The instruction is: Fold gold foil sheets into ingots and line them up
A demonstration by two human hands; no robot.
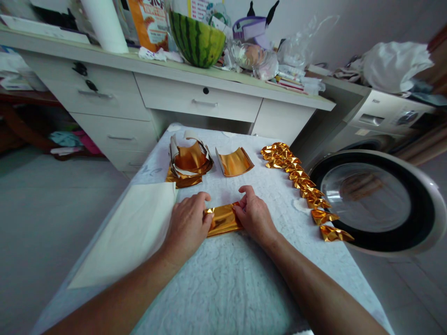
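A flat, folded strip of gold foil paper lies on the cloth-covered table in front of me. My left hand grips its left end, thumb on top. At the right end my right hand pinches the strip between thumb and fingers. Just beyond my hands sits a curled stack of gold foil paper with pale backing. Beside that stack is a single curved gold sheet. Folded gold foil pieces run in an overlapping row along the table's right side.
A cream sheet lies along the table's left side. Behind stands a white desk with drawers, carrying half a watermelon, a paper roll and plastic bags. The open round door of a washing machine borders the table's right edge.
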